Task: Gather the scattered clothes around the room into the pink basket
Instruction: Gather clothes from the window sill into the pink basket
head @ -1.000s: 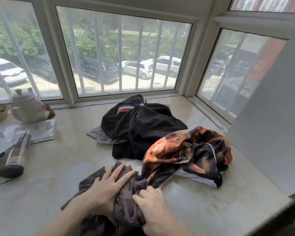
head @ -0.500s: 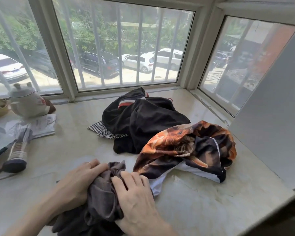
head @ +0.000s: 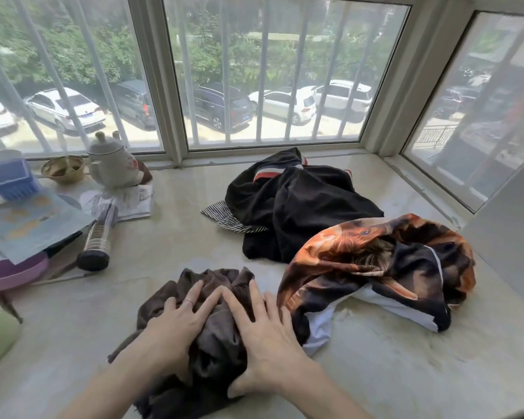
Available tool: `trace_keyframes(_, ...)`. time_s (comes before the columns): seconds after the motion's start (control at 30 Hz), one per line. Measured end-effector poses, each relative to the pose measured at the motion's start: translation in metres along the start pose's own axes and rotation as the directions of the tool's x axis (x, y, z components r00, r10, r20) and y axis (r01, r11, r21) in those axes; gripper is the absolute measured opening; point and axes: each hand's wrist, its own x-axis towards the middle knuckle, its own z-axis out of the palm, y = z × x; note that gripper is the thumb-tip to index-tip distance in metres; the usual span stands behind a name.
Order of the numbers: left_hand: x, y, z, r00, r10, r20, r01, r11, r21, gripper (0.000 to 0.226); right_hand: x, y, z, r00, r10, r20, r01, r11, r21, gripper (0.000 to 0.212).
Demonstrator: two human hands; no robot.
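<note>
Both hands have flattened out since a moment ago: the left hand (head: pixel 176 328) and right hand (head: pixel 266 331) are pressing side by side on the brown garment (head: pixel 218 352), fingers (head: pixel 198 291) straight and spread, gripping nothing. Four cloth pieces are lying on the pale marble bench (head: pixel 375 373): this soft crumpled brown one nearest, a glossy orange-and-black printed garment (head: pixel 375 261) touching it on the right, a black garment (head: pixel 300 213) farther back, and a striped cloth (head: pixel 224 217) peeking from under it. Barred windows (head: pixel 270 71) are enclosing the far side.
</note>
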Motion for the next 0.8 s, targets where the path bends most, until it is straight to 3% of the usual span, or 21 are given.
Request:
trace_keyframes(0.13,0.013,0.029,-0.006,0.985,0.044,-0.165,-0.056,0.996,-0.072,0.077,0.003,0.011,0.024,0.970,0.048,-0.236,-0.048,0.999,0.006,0.110)
trace_keyframes(0.27,0.012,0.070,-0.018,0.940,0.200,-0.276,-0.243,0.962,-0.128,0.065,-0.032,0.042,0.026,0.865,0.124,-0.487,-0.072,0.990,0.124,0.097)
trace_keyframes(0.4,0.013,0.153,-0.047,0.777,0.457,-0.432,-0.488,0.872,0.044,0.064,-0.103,0.079,0.000,0.663,0.228,-0.713,-0.133,0.973,0.188,0.077)
trace_keyframes(0.6,-0.033,0.305,-0.043,0.593,0.718,-0.365,-0.686,0.687,0.239,0.061,-0.255,0.122,-0.001,0.395,0.399,-0.827,-0.357,0.897,0.262,0.065)
trace_keyframes(0.8,-0.146,0.470,0.029,0.306,0.941,-0.142,-0.897,0.335,0.289,0.062,-0.465,0.131,0.068,0.092,0.561,-0.822,-0.578,0.703,0.415,0.069)
